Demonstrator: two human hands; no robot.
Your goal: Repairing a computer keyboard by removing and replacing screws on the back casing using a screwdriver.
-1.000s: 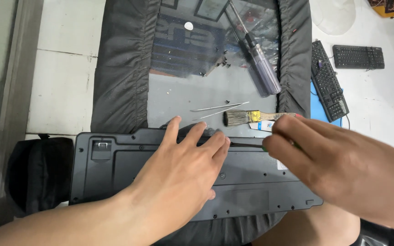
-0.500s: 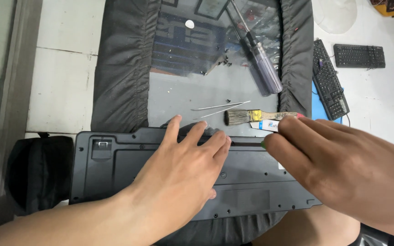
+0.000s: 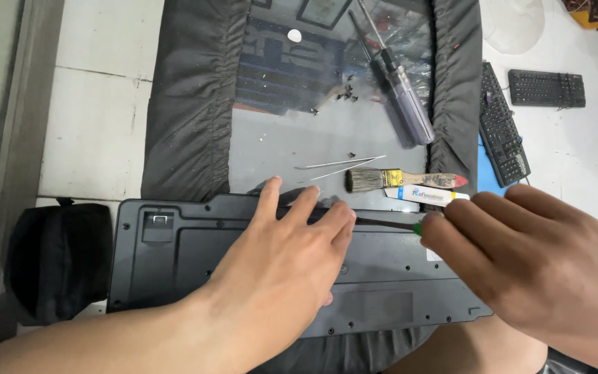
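A pale tiled floor (image 3: 84, 125) serves as the workbench, with a dark grey mat (image 3: 188, 104) spread on it and an upturned black keyboard (image 3: 174, 270) lying across its near edge, close to the person's lap.

The left hand (image 3: 278, 266) lies flat on the keyboard's back just as it did a second ago, fingers spread and pressing down. What has changed is on the right: the right hand (image 3: 548, 270), which earlier covered its tool entirely, has shifted a little to the right and nearer, so a thin dark screwdriver (image 3: 385, 223) with a green collar now shows, running from the pinched fingertips leftward to the far edge of the keyboard beside the left index finger. I judge that the tool is now set at a screw or seam there, so work on the case back is underway rather than being lined up.

The tip is hidden behind the left fingertips, so I cannot tell whether it sits in a screw head. The handle is buried in the right hand's closed fingers.

Farther off lie a small brush (image 3: 403, 180), a white tube (image 3: 423, 196), two thin metal rods (image 3: 340, 166), a large clear-handled screwdriver (image 3: 403, 97) and tiny loose screws (image 3: 344, 93). Two more keyboards (image 3: 503, 135) rest at the right, and a black bag (image 3: 50, 263) is cut off at the near left.
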